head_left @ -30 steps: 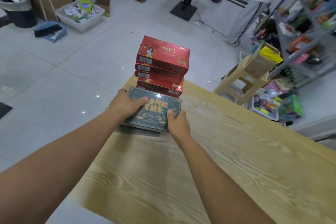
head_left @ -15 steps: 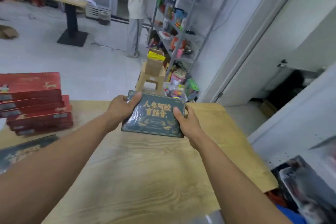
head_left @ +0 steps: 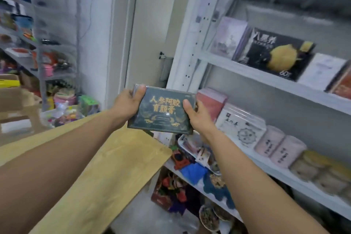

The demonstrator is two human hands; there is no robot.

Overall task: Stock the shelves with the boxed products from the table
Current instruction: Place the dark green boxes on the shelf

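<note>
We face a white shelf unit (head_left: 247, 74) already crowded: a black box with a yellow picture (head_left: 273, 53) above, a pink box (head_left: 211, 100), a white box (head_left: 240, 125) and 2 pink canisters (head_left: 279, 148) below. The wooden table (head_left: 106, 167) lies under our arms. Our left hand (head_left: 127, 104) and right hand (head_left: 199, 114) clamp the dark green box (head_left: 163, 112) by its short ends, thumbs on its face, held in the air before the shelves. Our other fingers are hidden behind it; everything is blurred.
</note>
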